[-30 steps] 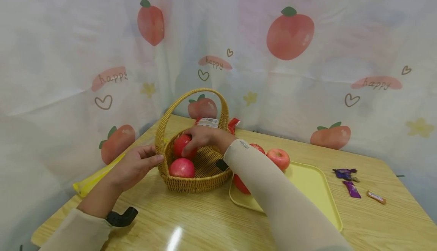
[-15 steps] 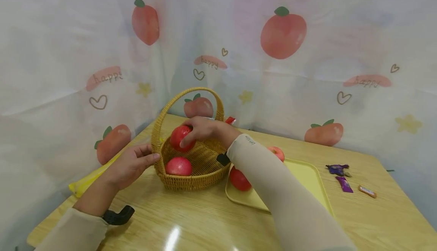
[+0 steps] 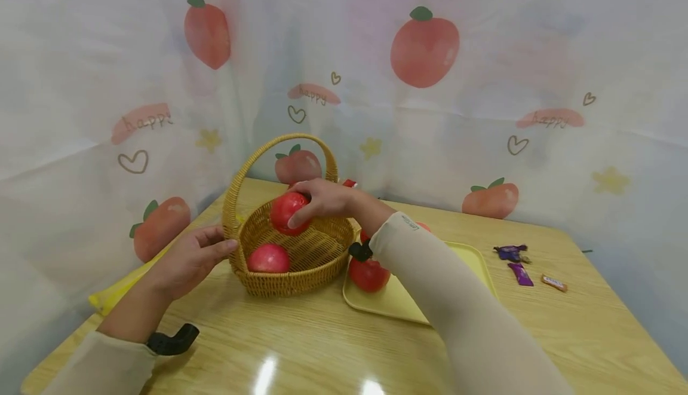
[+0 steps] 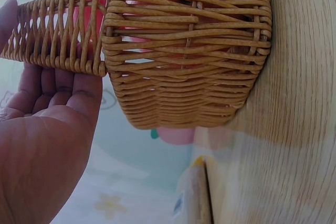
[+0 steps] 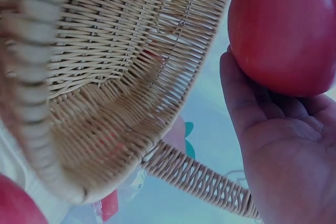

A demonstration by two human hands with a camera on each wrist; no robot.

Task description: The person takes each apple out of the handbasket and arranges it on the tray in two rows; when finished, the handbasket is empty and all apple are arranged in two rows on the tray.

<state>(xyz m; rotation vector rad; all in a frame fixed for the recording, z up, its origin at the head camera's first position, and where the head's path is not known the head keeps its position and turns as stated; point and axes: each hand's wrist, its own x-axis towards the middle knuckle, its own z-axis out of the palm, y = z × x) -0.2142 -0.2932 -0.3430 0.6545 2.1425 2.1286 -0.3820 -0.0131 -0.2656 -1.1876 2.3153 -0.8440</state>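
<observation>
A wicker basket (image 3: pixel 292 275) with a tall handle stands on the wooden table. My right hand (image 3: pixel 322 199) grips a red apple (image 3: pixel 287 211) lifted above the basket's far rim; the same apple (image 5: pixel 283 30) fills the right wrist view beside the basket wall (image 5: pixel 121 77). A second red apple (image 3: pixel 268 259) lies inside the basket. My left hand (image 3: pixel 188 259) rests with straight fingers against the basket's left side, where the handle (image 4: pixel 58 30) meets the woven wall (image 4: pixel 189 61). Another red apple (image 3: pixel 368 274) sits on a yellow tray (image 3: pixel 467 263).
A further apple (image 3: pixel 423 226) shows behind my right arm on the tray. Wrapped candies (image 3: pixel 518 260) lie at the right of the table. A yellow packet (image 3: pixel 115 293) lies at the left edge, a red packet (image 3: pixel 349 183) behind the basket. A printed curtain closes the back.
My right hand has lifted the red apple from inside the basket up above its rim. The left hand stays against the basket's side. The view has shifted right, so things sit further left.
</observation>
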